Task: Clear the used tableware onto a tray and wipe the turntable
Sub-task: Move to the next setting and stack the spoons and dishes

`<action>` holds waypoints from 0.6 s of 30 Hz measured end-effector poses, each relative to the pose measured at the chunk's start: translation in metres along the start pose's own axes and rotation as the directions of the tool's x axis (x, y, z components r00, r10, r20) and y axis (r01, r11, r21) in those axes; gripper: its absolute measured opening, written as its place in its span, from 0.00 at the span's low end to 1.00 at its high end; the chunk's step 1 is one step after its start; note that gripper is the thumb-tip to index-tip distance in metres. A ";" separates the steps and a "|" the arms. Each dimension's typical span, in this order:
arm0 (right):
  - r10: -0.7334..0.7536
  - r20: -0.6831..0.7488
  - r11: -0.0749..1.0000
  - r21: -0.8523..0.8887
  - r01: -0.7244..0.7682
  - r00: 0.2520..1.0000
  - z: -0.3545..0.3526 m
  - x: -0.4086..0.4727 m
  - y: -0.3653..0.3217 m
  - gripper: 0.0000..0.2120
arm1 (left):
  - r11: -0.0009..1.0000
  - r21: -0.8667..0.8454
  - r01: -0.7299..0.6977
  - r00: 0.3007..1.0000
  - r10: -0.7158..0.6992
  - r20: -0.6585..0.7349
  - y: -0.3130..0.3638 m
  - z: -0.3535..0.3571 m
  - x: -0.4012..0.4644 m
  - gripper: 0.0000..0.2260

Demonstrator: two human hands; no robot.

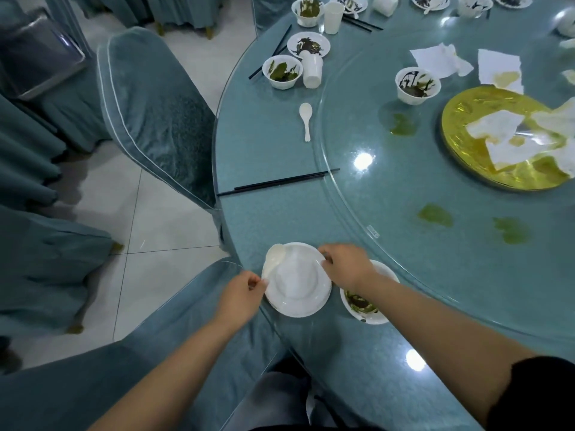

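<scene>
A white plate [298, 303] lies at the near edge of the teal table with an upturned white bowl [295, 275] and a white spoon [273, 259] on it. My left hand [241, 295] pinches the plate's left rim. My right hand [347, 264] grips the upturned bowl's right side. Under my right wrist sits a soiled white bowl [364, 306] with dark green scraps. The glass turntable [404, 188] carries green smears, a gold platter [460, 144] with crumpled napkins, and another dirty bowl [417, 85].
Black chopsticks [280, 181] lie across the turntable's edge. A loose white spoon [306, 119] lies farther up. Several dirty bowls, plates and paper cups [312, 70] crowd the far rim. Teal-covered chairs [155, 113] stand close on the left.
</scene>
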State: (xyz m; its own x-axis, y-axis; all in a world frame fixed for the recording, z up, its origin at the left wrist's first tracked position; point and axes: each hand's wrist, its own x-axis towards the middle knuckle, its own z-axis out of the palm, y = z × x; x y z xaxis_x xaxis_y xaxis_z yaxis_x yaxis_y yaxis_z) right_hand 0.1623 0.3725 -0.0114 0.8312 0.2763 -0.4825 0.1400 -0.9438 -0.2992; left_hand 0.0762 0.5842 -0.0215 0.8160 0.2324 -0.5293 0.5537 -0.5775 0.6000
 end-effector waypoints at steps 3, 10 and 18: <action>-0.023 0.008 0.997 -0.067 0.024 1.000 0.004 -0.003 0.000 0.10 | 1.000 -0.027 0.010 0.999 -0.009 0.032 0.001 0.007 -0.001 0.08; -0.043 0.016 0.999 0.002 0.043 0.999 0.009 -0.003 0.004 0.05 | 0.999 -0.043 0.002 1.000 -0.001 0.013 0.006 0.012 0.002 0.10; -0.059 -0.132 0.943 0.317 0.099 0.989 -0.028 -0.014 0.002 0.15 | 0.967 -0.250 -0.044 0.998 0.030 -0.059 0.037 -0.006 0.008 0.09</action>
State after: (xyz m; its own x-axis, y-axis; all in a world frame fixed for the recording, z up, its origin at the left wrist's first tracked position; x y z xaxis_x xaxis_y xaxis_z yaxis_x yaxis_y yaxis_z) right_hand 0.1657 0.3615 0.0176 0.8852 0.3054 -0.3509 0.0436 -0.8055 -0.5910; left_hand 0.1039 0.5691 -0.0002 0.8406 0.2605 -0.4749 0.5414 -0.3735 0.7533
